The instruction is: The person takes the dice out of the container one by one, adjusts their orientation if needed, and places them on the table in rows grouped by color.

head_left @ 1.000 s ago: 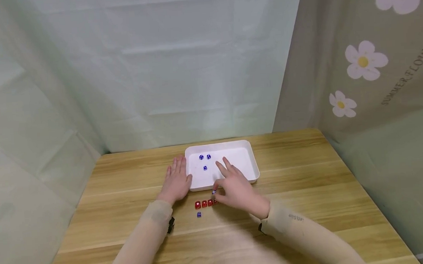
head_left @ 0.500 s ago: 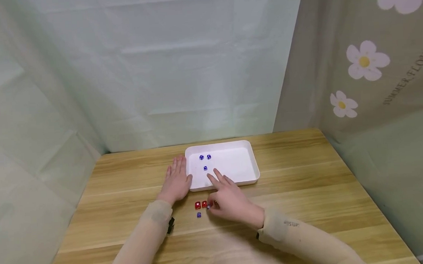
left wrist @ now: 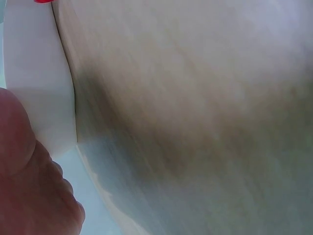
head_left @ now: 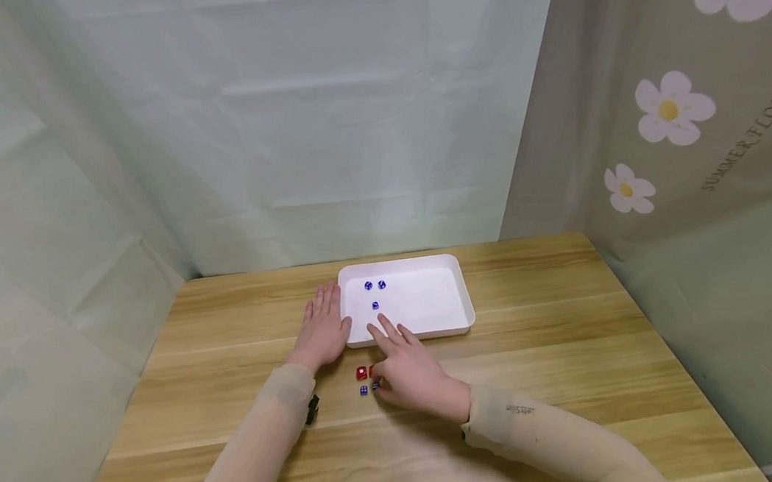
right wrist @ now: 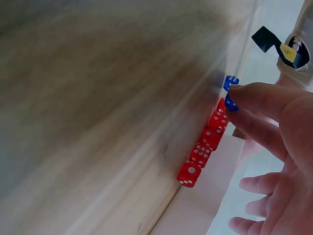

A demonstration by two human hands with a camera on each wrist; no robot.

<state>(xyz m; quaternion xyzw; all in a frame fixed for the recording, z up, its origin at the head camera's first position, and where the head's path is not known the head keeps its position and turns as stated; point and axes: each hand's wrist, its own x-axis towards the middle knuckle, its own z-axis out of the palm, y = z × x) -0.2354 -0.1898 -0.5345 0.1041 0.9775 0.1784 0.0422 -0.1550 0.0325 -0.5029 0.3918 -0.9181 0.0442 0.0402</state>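
Observation:
My right hand (head_left: 412, 372) is just in front of the tray and pinches a blue die (right wrist: 231, 102) between thumb and forefinger, its other fingers spread. A second blue die (right wrist: 231, 82) lies on the table right beside the held one. A row of red dice (right wrist: 199, 155) runs along the table between the blue ones and the tray; in the head view the hand covers most of it. My left hand (head_left: 323, 329) rests with straight fingers along the left side of the white tray (head_left: 429, 301), thumb at its near left corner. Three blue dice (head_left: 375, 306) lie inside the tray.
The wooden table (head_left: 534, 379) ends at a pale curtain (head_left: 326, 127) behind the tray. A flowered curtain (head_left: 681, 179) hangs on the right. Both forearms reach in from the near edge.
My right hand has moved left and nearer with the pinched blue die, from the right end of the red row to beside the other blue die. The left hand stays put.

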